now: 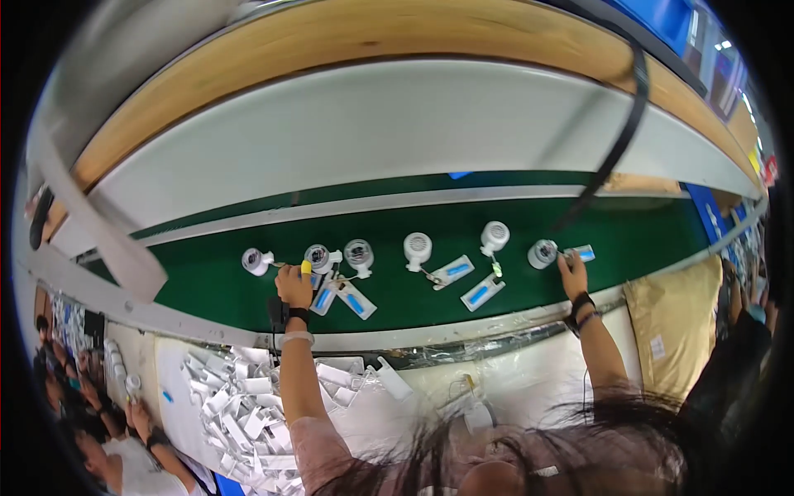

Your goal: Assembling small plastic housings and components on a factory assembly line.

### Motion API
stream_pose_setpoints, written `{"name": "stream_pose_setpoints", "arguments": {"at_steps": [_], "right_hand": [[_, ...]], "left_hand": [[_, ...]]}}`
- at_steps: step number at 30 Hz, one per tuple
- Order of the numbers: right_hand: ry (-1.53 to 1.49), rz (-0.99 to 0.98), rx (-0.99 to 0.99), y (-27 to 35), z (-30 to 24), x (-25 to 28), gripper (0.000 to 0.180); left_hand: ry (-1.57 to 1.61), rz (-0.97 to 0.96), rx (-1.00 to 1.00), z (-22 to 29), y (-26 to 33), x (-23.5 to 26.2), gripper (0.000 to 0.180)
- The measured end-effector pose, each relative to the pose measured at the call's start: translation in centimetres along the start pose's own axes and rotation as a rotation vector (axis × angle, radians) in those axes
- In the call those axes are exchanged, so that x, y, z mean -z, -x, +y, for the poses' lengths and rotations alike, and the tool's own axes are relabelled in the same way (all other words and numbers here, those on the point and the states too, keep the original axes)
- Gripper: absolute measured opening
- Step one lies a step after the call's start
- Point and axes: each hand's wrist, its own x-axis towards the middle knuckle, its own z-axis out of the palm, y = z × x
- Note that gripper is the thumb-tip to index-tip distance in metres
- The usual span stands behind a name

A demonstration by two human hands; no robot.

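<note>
On the green belt (447, 302), my left hand (294, 287) has its fingers bent at wires beside a round white fan-like unit (257, 262); a yellow cover is on one finger. A second round unit (318, 258) with an open face lies just right of those fingers. What the fingertips pinch is hidden. Farther right, my right hand (572, 277) closes its fingers between another round unit (542, 254) and a white panel with a blue strip (584, 253). The part in that grip is too small to make out.
Between my hands lie more round units (418, 245), wired to white panels (453, 272). A heap of white plastic housings (248, 405) is near my left forearm. A brown bag (674, 331) lies at right; a dark strap (624, 132) hangs above. Other people work at far left and right.
</note>
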Motion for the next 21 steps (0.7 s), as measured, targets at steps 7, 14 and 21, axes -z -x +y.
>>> {"name": "stream_pose_setpoints", "arguments": {"at_steps": [7,14,21], "right_hand": [[0.303,-0.097,0.267,3.0,-9.7,-0.7,0.033],[0.18,-0.188,0.315,4.8,-11.4,-3.1,0.036],[-0.4,-0.344,-0.067,6.5,-10.9,-3.6,0.05]], "left_hand": [[0.179,-0.15,-0.084,13.2,4.2,-0.1,0.035],[0.411,-0.36,-0.261,23.8,8.2,-2.8,0.042],[0.786,-0.631,-0.211,33.1,13.2,-3.8,0.049]]}}
